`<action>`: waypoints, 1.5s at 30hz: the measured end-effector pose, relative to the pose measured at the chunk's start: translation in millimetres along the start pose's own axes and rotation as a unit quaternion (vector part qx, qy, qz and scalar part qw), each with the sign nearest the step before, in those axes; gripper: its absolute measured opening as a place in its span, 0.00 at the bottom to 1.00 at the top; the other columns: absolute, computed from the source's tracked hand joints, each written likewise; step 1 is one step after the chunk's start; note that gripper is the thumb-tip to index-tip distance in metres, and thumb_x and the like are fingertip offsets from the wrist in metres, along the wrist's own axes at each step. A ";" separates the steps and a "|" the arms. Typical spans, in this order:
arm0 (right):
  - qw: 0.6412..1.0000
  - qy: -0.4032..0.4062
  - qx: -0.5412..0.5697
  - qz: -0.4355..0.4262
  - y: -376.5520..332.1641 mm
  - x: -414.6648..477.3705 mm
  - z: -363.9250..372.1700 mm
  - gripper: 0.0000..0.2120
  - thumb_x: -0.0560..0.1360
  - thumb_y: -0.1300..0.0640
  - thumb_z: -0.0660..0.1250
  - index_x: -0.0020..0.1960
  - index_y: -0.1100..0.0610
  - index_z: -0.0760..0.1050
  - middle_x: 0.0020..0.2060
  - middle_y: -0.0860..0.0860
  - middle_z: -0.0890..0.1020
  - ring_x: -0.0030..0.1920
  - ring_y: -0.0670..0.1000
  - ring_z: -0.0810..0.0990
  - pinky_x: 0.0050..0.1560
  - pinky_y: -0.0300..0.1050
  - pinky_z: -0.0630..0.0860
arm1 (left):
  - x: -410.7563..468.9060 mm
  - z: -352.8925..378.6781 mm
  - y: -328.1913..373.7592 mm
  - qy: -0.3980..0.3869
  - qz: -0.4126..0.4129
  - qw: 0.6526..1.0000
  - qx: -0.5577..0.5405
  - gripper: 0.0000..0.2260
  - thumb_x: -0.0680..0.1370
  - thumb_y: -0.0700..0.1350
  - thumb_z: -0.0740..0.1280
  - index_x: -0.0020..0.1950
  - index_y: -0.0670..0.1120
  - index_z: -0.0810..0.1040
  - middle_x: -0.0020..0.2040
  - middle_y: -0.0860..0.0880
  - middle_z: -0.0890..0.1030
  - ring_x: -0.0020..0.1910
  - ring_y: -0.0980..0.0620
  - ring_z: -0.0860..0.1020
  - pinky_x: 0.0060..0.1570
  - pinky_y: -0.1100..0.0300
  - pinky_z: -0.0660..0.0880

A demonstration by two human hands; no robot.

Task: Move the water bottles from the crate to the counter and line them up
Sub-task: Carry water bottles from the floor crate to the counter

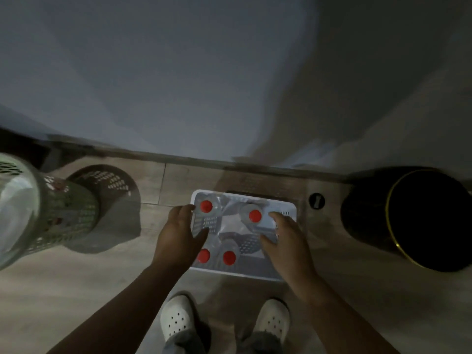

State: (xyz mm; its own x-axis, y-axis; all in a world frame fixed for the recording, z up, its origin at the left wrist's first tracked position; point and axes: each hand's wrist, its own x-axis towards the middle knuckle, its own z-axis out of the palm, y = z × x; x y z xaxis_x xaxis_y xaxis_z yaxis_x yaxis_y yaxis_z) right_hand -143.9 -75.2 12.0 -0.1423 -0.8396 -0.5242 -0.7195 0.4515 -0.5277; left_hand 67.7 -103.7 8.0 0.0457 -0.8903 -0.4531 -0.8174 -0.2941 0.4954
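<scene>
Both hands (178, 233) (286, 245) spread over white perforated crate (286, 208), seemingly untouched.

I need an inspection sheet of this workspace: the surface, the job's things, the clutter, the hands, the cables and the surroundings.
Surface: wood-look floor; no counter in view.
Job's things: white crate on the floor, holding four red-capped bottles.
Clutter: green perforated basket at left; black bin with gold rim at right.
Hands: left hand open at the crate's left edge; right hand open over its right side; neither holds a bottle.
Cables: nothing seen.
Surroundings: grey wall; white shoes below; dim light.
</scene>
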 end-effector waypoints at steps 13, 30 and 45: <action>0.998 0.049 -0.024 -0.029 46.4 74.3 86.9 0.26 0.72 0.57 0.70 0.68 0.52 0.69 0.66 0.51 0.72 0.65 0.52 0.72 0.60 0.42 0.70 | 73.6 81.8 -50.2 0.021 0.000 0.999 0.046 0.24 0.70 0.53 0.73 0.63 0.49 0.70 0.57 0.48 0.74 0.46 0.52 0.78 0.44 0.59 0.76; 0.977 0.180 0.105 -0.051 9.2 5.4 24.5 0.14 0.66 0.57 0.77 0.51 0.55 0.80 0.48 0.43 0.78 0.49 0.46 0.80 0.50 0.42 0.79 | 20.9 -2.0 -8.8 0.070 0.136 0.988 -0.007 0.11 0.67 0.53 0.74 0.44 0.47 0.82 0.40 0.52 0.75 0.37 0.54 0.74 0.37 0.54 0.77; 0.913 0.272 0.288 -0.094 -181.7 -174.4 -212.9 0.20 0.70 0.56 0.72 0.60 0.46 0.73 0.56 0.37 0.77 0.58 0.35 0.74 0.59 0.33 0.70 | -136.3 -246.9 162.0 0.179 0.225 0.950 -0.119 0.14 0.68 0.58 0.70 0.46 0.49 0.80 0.42 0.54 0.75 0.42 0.59 0.73 0.41 0.71 0.69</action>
State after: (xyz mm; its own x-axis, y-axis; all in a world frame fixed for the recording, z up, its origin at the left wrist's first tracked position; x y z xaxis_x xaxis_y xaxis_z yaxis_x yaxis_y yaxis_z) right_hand -133.1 -75.2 341.5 -0.4819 -0.8741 -0.0617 -0.3108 0.2363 -0.9206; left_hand 70.9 -115.8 333.0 -0.0510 -0.9932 0.1048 -0.6486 0.1127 0.7527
